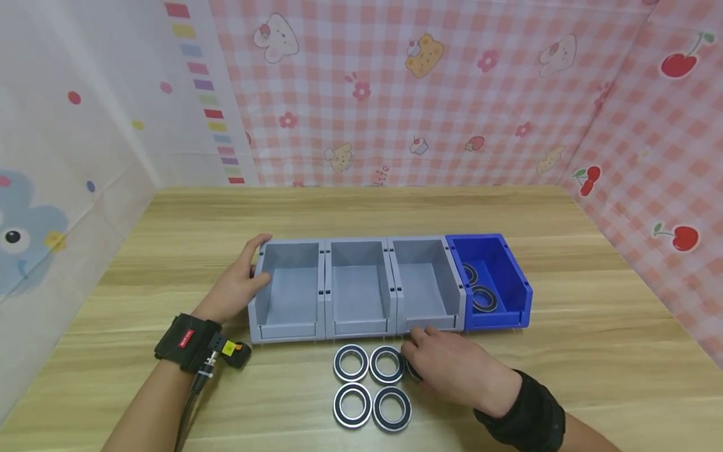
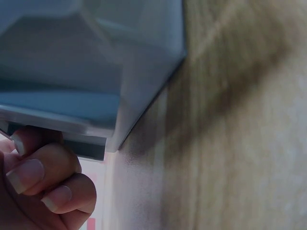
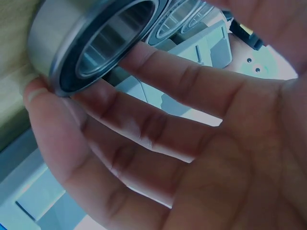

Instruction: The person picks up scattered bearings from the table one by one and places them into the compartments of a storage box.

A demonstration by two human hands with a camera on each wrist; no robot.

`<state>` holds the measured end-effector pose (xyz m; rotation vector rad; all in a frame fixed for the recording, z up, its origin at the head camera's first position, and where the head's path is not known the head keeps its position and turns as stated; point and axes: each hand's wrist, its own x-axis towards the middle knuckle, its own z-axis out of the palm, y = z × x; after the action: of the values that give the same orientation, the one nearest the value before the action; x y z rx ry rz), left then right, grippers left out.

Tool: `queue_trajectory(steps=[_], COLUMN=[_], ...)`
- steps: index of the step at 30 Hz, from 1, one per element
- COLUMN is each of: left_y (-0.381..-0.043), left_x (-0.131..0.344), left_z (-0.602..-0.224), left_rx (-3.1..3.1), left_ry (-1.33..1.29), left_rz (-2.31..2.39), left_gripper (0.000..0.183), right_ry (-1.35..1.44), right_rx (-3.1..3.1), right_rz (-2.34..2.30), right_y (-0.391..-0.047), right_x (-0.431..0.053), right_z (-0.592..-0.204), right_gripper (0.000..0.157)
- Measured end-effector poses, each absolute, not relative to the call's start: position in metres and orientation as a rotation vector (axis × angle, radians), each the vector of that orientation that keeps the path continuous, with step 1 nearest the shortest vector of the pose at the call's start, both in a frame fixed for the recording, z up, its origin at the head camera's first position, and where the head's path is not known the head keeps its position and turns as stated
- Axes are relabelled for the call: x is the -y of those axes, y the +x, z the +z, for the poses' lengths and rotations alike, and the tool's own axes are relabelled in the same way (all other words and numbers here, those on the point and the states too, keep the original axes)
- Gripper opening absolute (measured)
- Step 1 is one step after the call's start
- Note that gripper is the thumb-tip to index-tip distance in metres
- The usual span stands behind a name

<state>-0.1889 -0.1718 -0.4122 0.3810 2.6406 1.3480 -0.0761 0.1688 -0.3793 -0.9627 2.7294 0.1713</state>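
Head view: three grey plastic open-front bins (image 1: 290,331) and one blue plastic open-front bin (image 1: 525,304) stand in a row on the wood-grain desk (image 1: 294,389).
Left hand (image 1: 231,292): grips the side wall of the leftmost grey bin, thumb over its edge.
Right hand (image 1: 452,367): fingertips touch a steel-and-black ring-shaped bearing (image 3: 53,38) on the desk (whether they pinch it, I cannot tell).
Loose bearings (image 1: 337,405): four beside it, two by two.
Blue bin: two bearings (image 1: 492,299) inside.

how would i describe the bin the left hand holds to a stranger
On the wooden table, find the row of four bins. The left hand grips the grey bin at the person's left end by its outer wall. Unlike the two middle grey bins, it ends the row, opposite the blue bin.
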Motion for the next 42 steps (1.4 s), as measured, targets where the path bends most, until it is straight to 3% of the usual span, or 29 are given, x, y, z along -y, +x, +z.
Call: queue_trajectory(steps=[8,16,42], left_y=[-0.192,-0.189,-0.19], left_x=[0.17,0.175,0.174], left_z=[-0.416,-0.415,-0.417], left_rx=[-2.651,-2.642,-2.631], left_ry=[0.392,0.38,0.379], left_rz=[1.363,1.375,1.391], left_gripper=[0.073,0.072,0.072], right_ry=[-0.866,-0.969,-0.643], right_rx=[-2.719,-2.822,-2.833], right_rz=[0.108,0.101,-0.009], right_y=[-0.075,-0.082,-0.156], right_x=[-0.175,-0.179,-0.174], right_z=[-0.366,-0.345,-0.347], right_gripper=[0.043,0.04,0.032])
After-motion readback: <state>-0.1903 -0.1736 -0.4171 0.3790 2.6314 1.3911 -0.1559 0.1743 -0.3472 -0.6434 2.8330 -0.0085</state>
